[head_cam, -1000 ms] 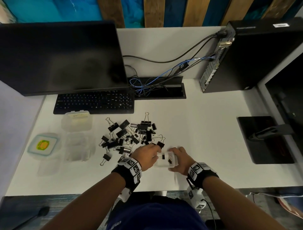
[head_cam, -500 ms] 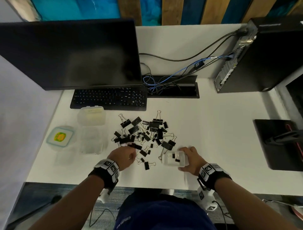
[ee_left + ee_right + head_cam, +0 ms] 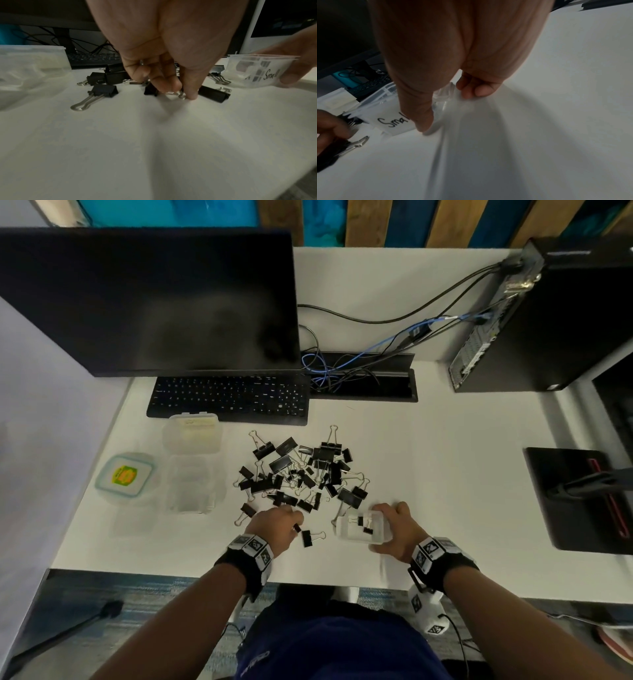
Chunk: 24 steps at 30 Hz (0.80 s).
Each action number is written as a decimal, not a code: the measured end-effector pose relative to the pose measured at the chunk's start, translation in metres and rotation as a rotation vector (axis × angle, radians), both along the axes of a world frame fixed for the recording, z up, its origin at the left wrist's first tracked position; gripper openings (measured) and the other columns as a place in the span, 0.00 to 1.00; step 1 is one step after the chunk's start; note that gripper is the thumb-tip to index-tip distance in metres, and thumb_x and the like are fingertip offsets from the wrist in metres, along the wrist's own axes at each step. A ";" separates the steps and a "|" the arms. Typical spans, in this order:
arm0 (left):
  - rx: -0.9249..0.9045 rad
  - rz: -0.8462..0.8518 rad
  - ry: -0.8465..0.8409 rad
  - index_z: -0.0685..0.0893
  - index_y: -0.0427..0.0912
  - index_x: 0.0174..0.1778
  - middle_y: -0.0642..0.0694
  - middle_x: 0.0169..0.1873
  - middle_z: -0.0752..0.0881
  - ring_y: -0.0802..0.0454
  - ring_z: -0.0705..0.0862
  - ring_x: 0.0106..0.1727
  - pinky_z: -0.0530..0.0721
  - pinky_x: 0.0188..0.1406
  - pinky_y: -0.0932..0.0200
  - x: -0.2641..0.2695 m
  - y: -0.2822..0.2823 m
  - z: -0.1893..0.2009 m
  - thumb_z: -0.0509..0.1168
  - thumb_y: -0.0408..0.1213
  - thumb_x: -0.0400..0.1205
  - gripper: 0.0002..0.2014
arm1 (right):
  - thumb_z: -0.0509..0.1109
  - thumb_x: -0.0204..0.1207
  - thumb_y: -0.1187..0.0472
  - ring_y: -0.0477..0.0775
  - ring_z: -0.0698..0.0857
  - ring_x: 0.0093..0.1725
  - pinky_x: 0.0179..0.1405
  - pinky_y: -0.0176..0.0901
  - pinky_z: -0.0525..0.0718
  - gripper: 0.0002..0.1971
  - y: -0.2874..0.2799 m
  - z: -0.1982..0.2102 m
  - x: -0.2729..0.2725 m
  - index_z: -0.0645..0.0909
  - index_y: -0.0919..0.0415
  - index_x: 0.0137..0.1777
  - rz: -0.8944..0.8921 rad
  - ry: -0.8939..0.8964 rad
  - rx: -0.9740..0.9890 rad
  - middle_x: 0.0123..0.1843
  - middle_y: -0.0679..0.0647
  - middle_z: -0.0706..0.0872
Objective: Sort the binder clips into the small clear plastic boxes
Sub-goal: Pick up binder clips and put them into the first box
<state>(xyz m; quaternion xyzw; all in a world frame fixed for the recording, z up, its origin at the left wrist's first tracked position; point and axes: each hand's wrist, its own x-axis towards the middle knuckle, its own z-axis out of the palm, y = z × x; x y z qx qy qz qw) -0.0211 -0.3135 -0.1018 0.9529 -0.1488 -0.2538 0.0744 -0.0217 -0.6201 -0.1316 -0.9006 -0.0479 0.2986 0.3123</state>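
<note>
A heap of black binder clips (image 3: 301, 474) of mixed sizes lies mid-desk. My left hand (image 3: 296, 523) is at its near edge. In the left wrist view the left hand (image 3: 180, 92) pinches the silver wire handle of a small binder clip (image 3: 150, 90) that rests on the desk. My right hand (image 3: 382, 527) grips a small clear box (image 3: 363, 529) with a few small clips inside. The box's label reads "Small" (image 3: 271, 76). In the right wrist view the right hand (image 3: 447, 108) has thumb and fingers round the box (image 3: 393, 120).
Left of the heap stand a lidded clear box (image 3: 191, 436), an open clear box (image 3: 193, 489) and a tub with a yellow-green sticker (image 3: 125, 477). A keyboard (image 3: 229, 397) and monitor (image 3: 147, 299) are behind. A larger clip (image 3: 310, 538) lies between my hands, close to the desk's front edge.
My left hand left the small box, moved left to the heap's near edge and now pinches a small clip. The right hand kept holding the box.
</note>
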 end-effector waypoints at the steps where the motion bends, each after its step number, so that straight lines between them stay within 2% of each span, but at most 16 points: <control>1: -0.003 0.012 0.007 0.78 0.50 0.61 0.49 0.60 0.78 0.47 0.82 0.56 0.80 0.48 0.53 0.001 -0.001 0.000 0.62 0.42 0.83 0.10 | 0.84 0.65 0.52 0.56 0.76 0.55 0.64 0.46 0.80 0.40 0.000 0.000 0.000 0.68 0.49 0.75 -0.001 -0.002 -0.004 0.62 0.53 0.61; 7: 0.004 -0.040 -0.050 0.77 0.43 0.54 0.45 0.56 0.76 0.42 0.81 0.50 0.77 0.40 0.54 0.002 -0.006 0.000 0.60 0.39 0.84 0.06 | 0.84 0.64 0.50 0.58 0.78 0.58 0.66 0.52 0.82 0.41 0.000 0.000 0.000 0.68 0.48 0.75 -0.004 -0.004 -0.001 0.63 0.53 0.61; 9: -0.006 -0.022 -0.030 0.77 0.42 0.55 0.43 0.56 0.77 0.41 0.82 0.51 0.78 0.43 0.53 0.001 -0.007 -0.002 0.59 0.38 0.85 0.06 | 0.84 0.63 0.50 0.58 0.78 0.58 0.66 0.51 0.82 0.41 0.000 0.001 -0.001 0.68 0.48 0.74 -0.002 -0.003 0.000 0.63 0.53 0.61; 13: -0.074 0.086 0.033 0.76 0.45 0.64 0.44 0.62 0.78 0.43 0.82 0.57 0.82 0.54 0.51 0.002 -0.005 -0.003 0.61 0.36 0.84 0.13 | 0.84 0.63 0.51 0.57 0.79 0.55 0.63 0.53 0.83 0.39 -0.001 0.002 -0.001 0.70 0.49 0.73 0.002 -0.009 0.009 0.61 0.53 0.63; 15: -0.074 0.076 -0.010 0.77 0.47 0.66 0.46 0.61 0.80 0.46 0.81 0.59 0.81 0.55 0.54 0.002 -0.007 0.000 0.60 0.37 0.84 0.14 | 0.84 0.63 0.52 0.57 0.79 0.54 0.62 0.54 0.84 0.39 -0.001 0.003 -0.001 0.71 0.50 0.72 0.003 -0.011 0.017 0.60 0.54 0.64; 20: -0.307 0.142 -0.083 0.79 0.49 0.63 0.50 0.58 0.80 0.50 0.81 0.55 0.81 0.55 0.54 0.012 -0.030 0.018 0.61 0.36 0.84 0.12 | 0.85 0.63 0.52 0.59 0.80 0.56 0.64 0.54 0.83 0.40 -0.001 0.006 -0.001 0.70 0.50 0.74 0.013 -0.004 0.013 0.62 0.54 0.64; 24: -0.441 0.063 -0.066 0.80 0.48 0.63 0.52 0.57 0.80 0.54 0.81 0.55 0.81 0.57 0.55 0.021 -0.070 0.037 0.61 0.34 0.84 0.12 | 0.85 0.63 0.53 0.60 0.80 0.57 0.66 0.53 0.82 0.41 -0.002 0.006 0.000 0.70 0.51 0.75 0.012 -0.004 0.022 0.62 0.55 0.63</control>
